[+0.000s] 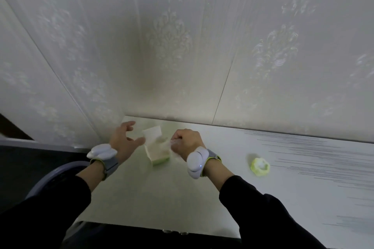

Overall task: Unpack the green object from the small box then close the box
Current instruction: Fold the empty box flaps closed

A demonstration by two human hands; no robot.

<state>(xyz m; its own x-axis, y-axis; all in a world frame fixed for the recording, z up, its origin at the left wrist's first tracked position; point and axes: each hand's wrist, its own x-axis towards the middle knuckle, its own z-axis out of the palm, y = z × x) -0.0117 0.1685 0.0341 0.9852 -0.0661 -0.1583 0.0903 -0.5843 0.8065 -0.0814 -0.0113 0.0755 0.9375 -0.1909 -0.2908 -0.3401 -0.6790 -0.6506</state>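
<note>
A small white box with a green base stands on the table between my hands, its lid flap raised at the back. The green object, a lobed light-green piece with a white middle, lies on the table to the right of the box, apart from both hands. My left hand hovers just left of the box with its fingers spread, the thumb near the box's side. My right hand is a closed fist at the box's right edge; blur hides whether it pinches a flap.
The white table meets patterned wallpaper at the back and left. Streaked grey lines mark the tabletop at the right. A round grey bin or stool stands on the dark floor at the left. Both wrists carry white trackers.
</note>
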